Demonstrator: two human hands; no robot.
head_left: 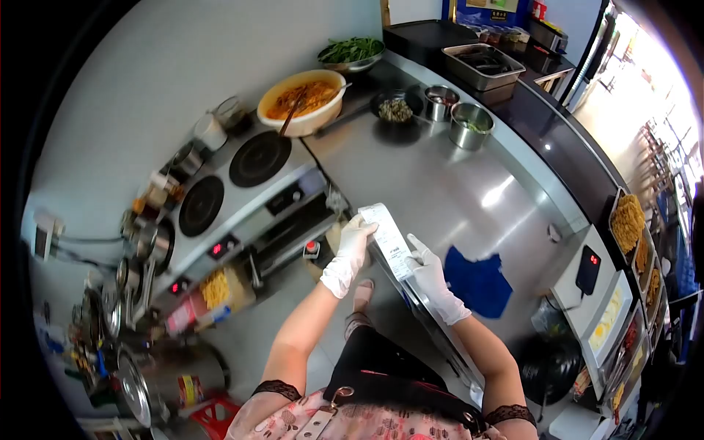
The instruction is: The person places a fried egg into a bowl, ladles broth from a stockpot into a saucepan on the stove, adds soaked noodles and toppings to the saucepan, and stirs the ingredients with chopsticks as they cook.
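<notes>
The left white-gloved hand [357,238] and right white-gloved hand [431,277] pinch one long white paper slip [390,242], covering some counter edge. Nearby lie one blue cloth [480,284], two round steel pots [471,138].

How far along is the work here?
Looks done: food is already in the white bowl and dark pan. In hand: the left hand holds a printed slip, the right hand at its lower edge. Left: both hands are away from that food; how much remains can't be told.
</notes>
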